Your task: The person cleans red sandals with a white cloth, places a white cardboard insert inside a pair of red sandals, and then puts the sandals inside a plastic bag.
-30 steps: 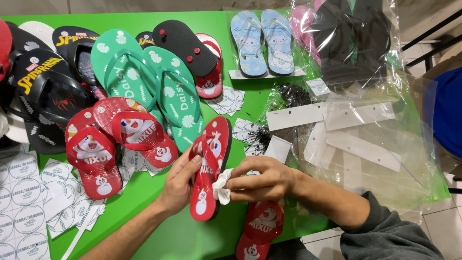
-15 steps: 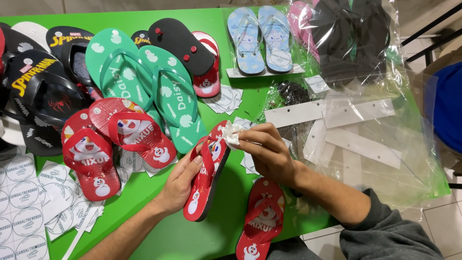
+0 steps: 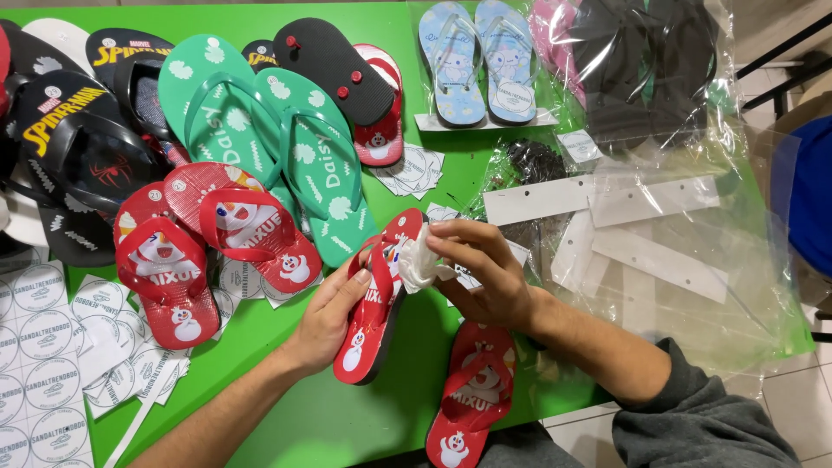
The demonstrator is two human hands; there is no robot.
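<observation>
Left hand (image 3: 328, 322) curled around red flip-flop (image 3: 379, 295), fingers wrapped on its left edge, thumb on the strap side; flip-flop lifted off green table (image 3: 260, 407), tilted, toe end up toward the right hand. Right hand (image 3: 482, 270) closed on crumpled white cloth (image 3: 419, 260), pinched between thumb and fingers, pressed against the upper part of the held flip-flop. Matching red flip-flop (image 3: 472, 394) lying flat at the near table edge, just below the right wrist. Pair of red flip-flops (image 3: 208, 247) resting to the left, well apart from the hands. Green flip-flops (image 3: 269, 139) behind them, black flip-flops (image 3: 69, 147) at far left. Round white stickers (image 3: 43, 347) on sheets at lower left. Clear plastic bags (image 3: 659, 217) with white card strips to the right; pale blue flip-flops (image 3: 478, 61) bagged at top.
</observation>
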